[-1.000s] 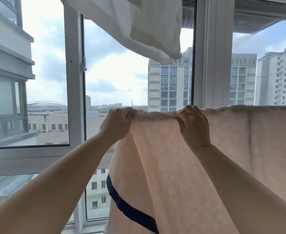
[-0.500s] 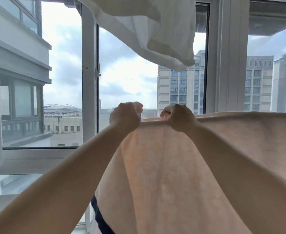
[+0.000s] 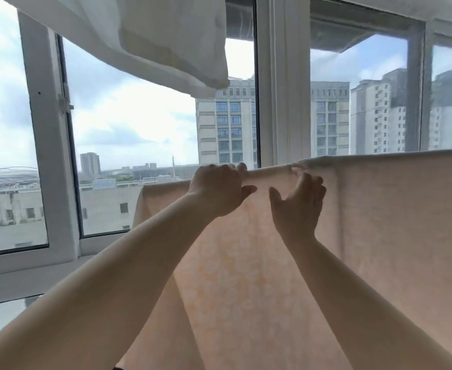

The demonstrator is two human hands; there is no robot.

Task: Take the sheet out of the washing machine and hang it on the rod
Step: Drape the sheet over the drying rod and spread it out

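Observation:
A pale peach sheet [image 3: 395, 214] with a faint pattern hangs draped over a rod that it hides, its top fold running level from the middle to the right edge. My left hand [image 3: 217, 190] grips the top fold, fingers curled over it. Just to its right, my right hand [image 3: 297, 204] is at the fold with fingers spread and relaxed, fingertips touching the cloth. Both forearms reach up from the bottom of the view. The washing machine is out of view.
A white cloth [image 3: 150, 41] hangs overhead at the upper left. Behind the sheet stand white window frames [image 3: 278, 84] and the sill [image 3: 27, 265], with tall buildings beyond the glass.
My right hand has let go of the top fold and opened its fingers. The sheet lies further left along the rod, and the view has shifted.

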